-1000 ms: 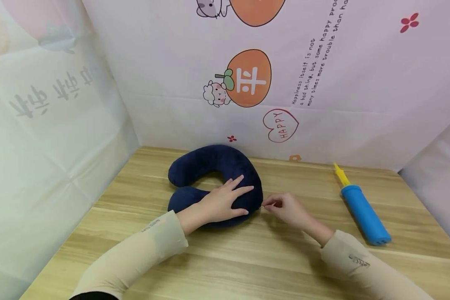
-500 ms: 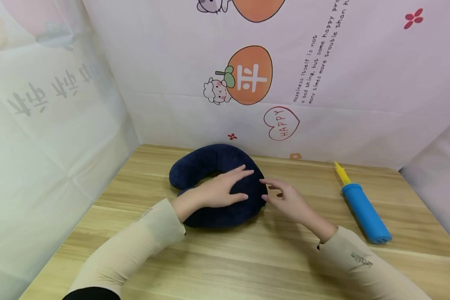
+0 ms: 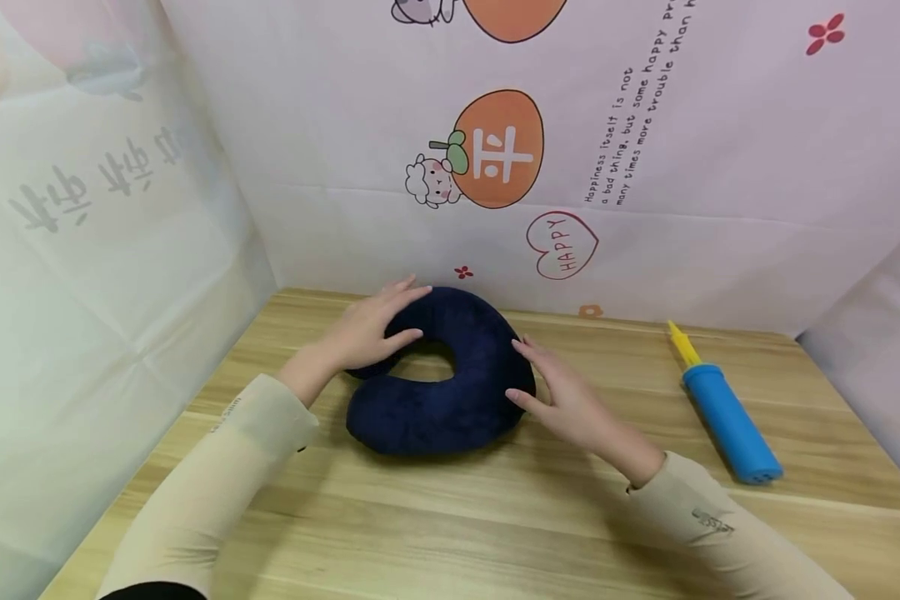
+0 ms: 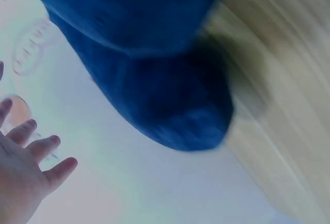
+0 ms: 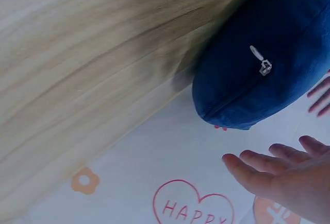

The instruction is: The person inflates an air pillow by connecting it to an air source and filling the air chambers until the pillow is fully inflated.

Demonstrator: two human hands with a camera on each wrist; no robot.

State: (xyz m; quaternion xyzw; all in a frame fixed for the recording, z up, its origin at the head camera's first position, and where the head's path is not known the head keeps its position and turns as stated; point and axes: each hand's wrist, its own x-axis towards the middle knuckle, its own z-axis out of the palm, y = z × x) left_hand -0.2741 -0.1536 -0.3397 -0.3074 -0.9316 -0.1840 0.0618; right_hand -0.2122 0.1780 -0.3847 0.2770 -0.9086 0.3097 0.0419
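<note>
A navy-blue U-shaped neck pillow (image 3: 450, 408) lies on the wooden table with its opening facing left. Over its far arm is my left hand (image 3: 371, 327), fingers spread and fairly straight; whether it touches the fabric I cannot tell. At the pillow's right curve my right hand (image 3: 570, 400) stands with extended fingers, thumb and fingertips at the edge. In the right wrist view a silver zipper pull (image 5: 261, 62) hangs on the pillow's side seam, apart from the right hand (image 5: 283, 175). The left wrist view shows the rounded ends of the pillow (image 4: 175, 105).
A blue hand pump (image 3: 731, 425) with a yellow nozzle (image 3: 683, 344) lies on the table (image 3: 450, 533) to the right. Behind the table hangs a printed white cloth (image 3: 345, 167), and another cloth (image 3: 120, 275) stands along the left side.
My right hand has let go of the zipper pull and its fingers have straightened along the pillow's right edge. My left hand has moved left and away, from the pillow's middle to its far arm.
</note>
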